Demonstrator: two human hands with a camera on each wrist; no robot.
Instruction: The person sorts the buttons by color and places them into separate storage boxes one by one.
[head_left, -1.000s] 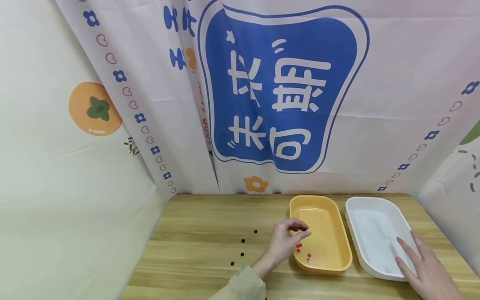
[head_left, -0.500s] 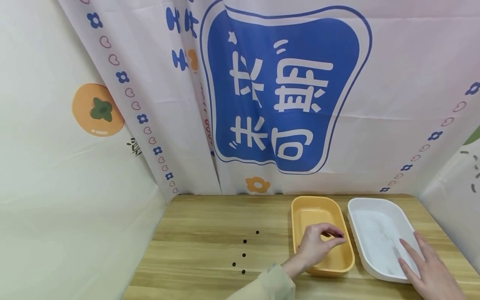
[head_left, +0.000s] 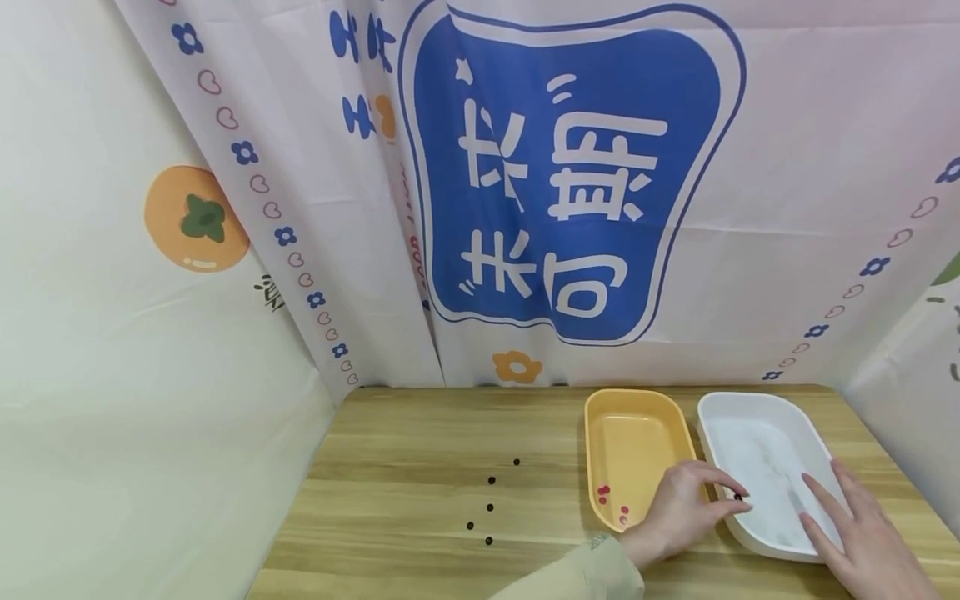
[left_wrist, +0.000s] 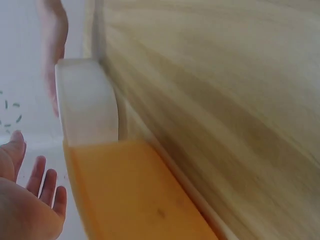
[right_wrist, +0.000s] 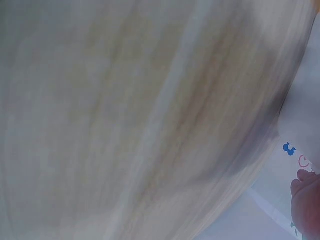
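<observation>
My left hand (head_left: 684,510) pinches a small black button-like piece (head_left: 738,497) between thumb and fingertips, over the near-left rim of the white tray (head_left: 765,442). In the left wrist view the left hand (left_wrist: 30,210) appears beyond the orange-yellow wall, its piece not visible. My right hand (head_left: 862,537) rests with extended fingers on the white tray's right rim. Between table and left hand stands the yellow tray (head_left: 637,437), holding several pink-red round pieces (head_left: 603,495) near its left side. The right wrist view shows only part of the right hand (right_wrist: 306,205).
Several black round pieces (head_left: 491,507) lie scattered on the wooden table (head_left: 405,467), left of the trays. A printed cloth (head_left: 787,167) hangs behind the table's back edge, and a pale cloth (head_left: 150,400) covers the left side.
My left hand has moved right, from above the yellow tray's left side across to the white tray, still pinching a dark piece. The right hand stays on the white tray's rim.
</observation>
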